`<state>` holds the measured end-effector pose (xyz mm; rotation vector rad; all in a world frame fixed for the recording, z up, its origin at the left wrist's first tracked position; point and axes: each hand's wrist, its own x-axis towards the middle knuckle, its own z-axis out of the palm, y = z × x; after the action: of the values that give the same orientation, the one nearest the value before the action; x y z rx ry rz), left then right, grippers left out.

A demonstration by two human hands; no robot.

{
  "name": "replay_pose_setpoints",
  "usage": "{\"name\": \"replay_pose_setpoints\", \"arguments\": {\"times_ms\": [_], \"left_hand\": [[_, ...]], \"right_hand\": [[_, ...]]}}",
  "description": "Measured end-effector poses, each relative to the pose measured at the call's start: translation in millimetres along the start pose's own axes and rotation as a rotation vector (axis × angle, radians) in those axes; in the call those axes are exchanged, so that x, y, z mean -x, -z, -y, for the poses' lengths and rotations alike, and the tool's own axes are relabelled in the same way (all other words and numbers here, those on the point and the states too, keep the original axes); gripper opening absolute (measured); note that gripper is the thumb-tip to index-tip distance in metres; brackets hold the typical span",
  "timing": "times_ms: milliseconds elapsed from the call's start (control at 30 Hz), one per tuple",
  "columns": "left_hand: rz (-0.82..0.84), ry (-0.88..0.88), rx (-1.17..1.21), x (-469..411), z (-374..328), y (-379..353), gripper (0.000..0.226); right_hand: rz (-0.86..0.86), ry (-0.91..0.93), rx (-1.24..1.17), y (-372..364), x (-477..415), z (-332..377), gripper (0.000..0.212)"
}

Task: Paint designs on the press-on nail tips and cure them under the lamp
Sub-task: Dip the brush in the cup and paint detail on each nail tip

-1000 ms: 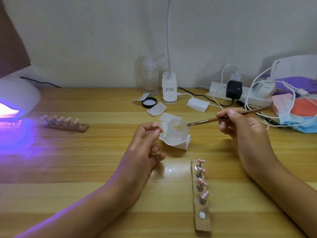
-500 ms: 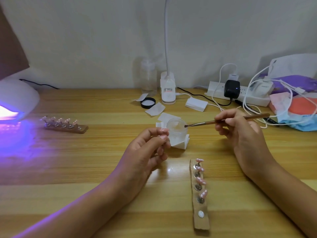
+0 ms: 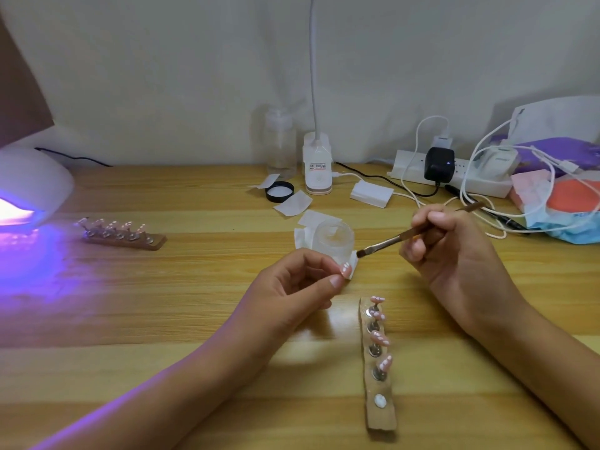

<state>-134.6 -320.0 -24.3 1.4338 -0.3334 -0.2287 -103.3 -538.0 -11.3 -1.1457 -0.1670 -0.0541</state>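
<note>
Lamp (image 3: 32, 190) left; strip (image 3: 378, 365) right of it.

White gooseneck desk light (image 3: 317, 172) stands at the rear of the bench (image 3: 162, 303). Clear bottle (image 3: 281, 144) just left of it; black lid (image 3: 280, 192) near its front-left. Small white box (image 3: 371, 193) to its right. White power strip (image 3: 467, 181) further right, carrying a black adapter (image 3: 439, 164). Coloured bags (image 3: 571, 199) far right.

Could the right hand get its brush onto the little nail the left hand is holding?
Probably yes. The brush in the right hand points at the nail tip pinched by the left hand, with only open air between; the jar sits behind.
</note>
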Motion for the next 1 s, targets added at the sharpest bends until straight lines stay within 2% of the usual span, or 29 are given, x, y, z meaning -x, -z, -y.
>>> {"name": "replay_pose_setpoints", "arguments": {"times_ms": [133, 300, 367, 500, 633, 833, 900, 1000], "left_hand": [[0.013, -0.006, -0.012, 0.3, -0.4, 0.1, 0.010], [0.026, -0.012, -0.021, 0.5, -1.3, -0.1, 0.004], [0.020, -0.008, -0.031, 0.4, -1.0, -0.4, 0.010], [0.002, 0.003, -0.042, 0.1, -0.9, -1.3, 0.012], [-0.005, 0.010, -0.034, 0.1, -1.6, -1.7, 0.012], [0.001, 0.002, -0.015, 1.6, -2.9, -2.8, 0.011], [0.005, -0.001, -0.009, 1.8, -3.7, -2.9, 0.005], [0.003, 0.002, -0.007, 1.4, -4.1, -3.0, 0.010]], "right_hand": [[0.065, -0.021, 0.034, -1.8, 1.4, -2.1, 0.029], [0.076, -0.015, 0.049, -2.6, 2.7, -2.4, 0.029], [0.076, -0.013, 0.058, -4.0, 3.2, -2.5, 0.029], [0.065, -0.025, 0.069, -7.3, 4.6, -1.6, 0.028], [0.048, -0.017, 0.109, -8.2, 7.0, -0.2, 0.036], [0.038, 0.042, 0.171, -8.9, 8.1, 0.9, 0.026], [0.012, 0.053, 0.168, -8.9, 7.6, 1.0, 0.024], [-0.034, 0.069, 0.207, -8.0, 7.7, 0.3, 0.032]]}}
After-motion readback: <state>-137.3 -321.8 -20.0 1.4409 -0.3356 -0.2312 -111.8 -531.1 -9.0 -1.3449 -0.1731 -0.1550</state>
